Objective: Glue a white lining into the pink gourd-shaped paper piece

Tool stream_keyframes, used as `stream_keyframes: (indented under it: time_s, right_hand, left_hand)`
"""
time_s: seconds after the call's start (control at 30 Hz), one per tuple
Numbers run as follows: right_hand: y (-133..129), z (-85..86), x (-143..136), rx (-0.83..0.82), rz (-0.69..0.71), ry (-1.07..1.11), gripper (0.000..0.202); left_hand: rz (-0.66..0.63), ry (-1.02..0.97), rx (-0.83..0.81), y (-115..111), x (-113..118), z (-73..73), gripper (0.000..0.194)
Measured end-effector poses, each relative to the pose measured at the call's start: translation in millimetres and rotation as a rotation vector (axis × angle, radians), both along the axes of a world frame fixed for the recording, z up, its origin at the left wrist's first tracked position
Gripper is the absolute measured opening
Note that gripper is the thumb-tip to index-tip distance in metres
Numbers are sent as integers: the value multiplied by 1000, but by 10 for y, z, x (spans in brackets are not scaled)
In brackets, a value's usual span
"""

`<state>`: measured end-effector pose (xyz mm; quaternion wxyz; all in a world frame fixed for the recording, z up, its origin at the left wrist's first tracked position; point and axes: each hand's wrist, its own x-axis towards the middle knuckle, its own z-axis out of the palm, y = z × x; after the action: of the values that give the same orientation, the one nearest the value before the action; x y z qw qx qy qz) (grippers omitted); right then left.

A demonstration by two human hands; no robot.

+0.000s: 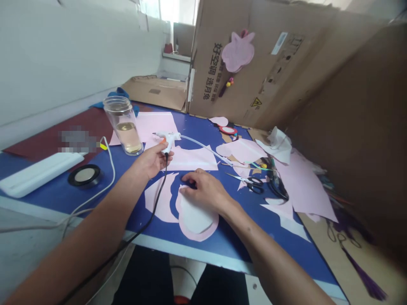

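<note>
A white glue gun point(169, 142) with an orange trigger is in my left hand point(154, 160), its nozzle pointing left and a long clear glue stick sticking out of its back. Its black cord hangs down over the table's front edge. My right hand point(203, 187) rests with bent fingers on the upper part of a rounded pink felt piece point(213, 224), which has a white layer point(195, 216) on top. Whether those fingers pinch anything is hard to make out. Beside it on the left lies a cut pink sheet point(162, 199).
A glass jar of yellowish liquid point(129, 133) stands left of the glue gun. Black-handled scissors point(254, 184) and pink scraps point(241, 150) lie to the right. A white power strip point(41, 171) and a black round tape roll point(84, 175) are at the left. Cardboard walls point(254, 93) rise behind.
</note>
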<state>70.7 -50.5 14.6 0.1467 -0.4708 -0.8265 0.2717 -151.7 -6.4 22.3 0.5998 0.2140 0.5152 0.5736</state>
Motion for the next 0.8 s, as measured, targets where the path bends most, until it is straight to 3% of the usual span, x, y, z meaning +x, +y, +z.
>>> stream_keyframes:
  time_s: [0.33,0.6,0.8]
  right_hand:
    - [38,-61,66,-12,-23,69,24]
    - [86,-113,50,7,-94,358,17]
    - [31,-107,-6,-124,-66,563,17]
  left_hand:
    - [-23,-15,-16,-20,-96,-6,17]
    - [-112,87,-16,-93,-119,135,19]
    - [-116,56,17,-139,-44,146,21]
